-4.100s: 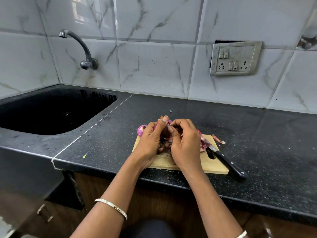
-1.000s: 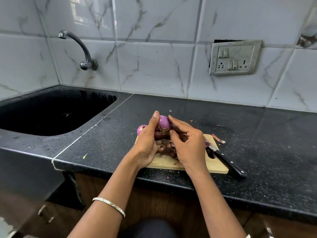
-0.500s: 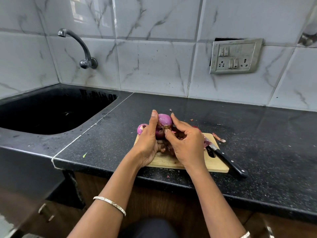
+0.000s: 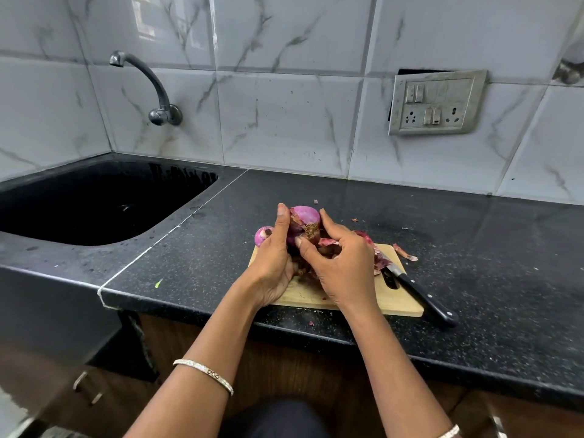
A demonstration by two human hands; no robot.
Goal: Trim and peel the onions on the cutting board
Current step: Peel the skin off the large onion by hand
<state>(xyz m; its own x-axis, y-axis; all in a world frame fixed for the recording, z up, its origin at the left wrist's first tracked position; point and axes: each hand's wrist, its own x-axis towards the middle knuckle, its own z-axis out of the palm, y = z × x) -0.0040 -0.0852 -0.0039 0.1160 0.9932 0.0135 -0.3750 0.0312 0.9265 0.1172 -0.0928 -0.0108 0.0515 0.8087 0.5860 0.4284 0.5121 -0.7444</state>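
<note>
Both hands (image 4: 316,263) (fingers curled) grip one red onion (image 4: 305,221).

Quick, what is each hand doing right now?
Left hand: holding the onion, thumb up its side.
Right hand: also on the onion, fingers pinching at its root end.

The cutting board (image 4: 395,298) is pale matt wood, lying on a glossy black speckled stone counter (image 4: 474,248). Behind the counter, the wall tiles (image 4: 284,121) are polished grey-veined marble. The onion (image 4: 305,216) looks smooth and shiny purple, with papery brown skin.
</note>
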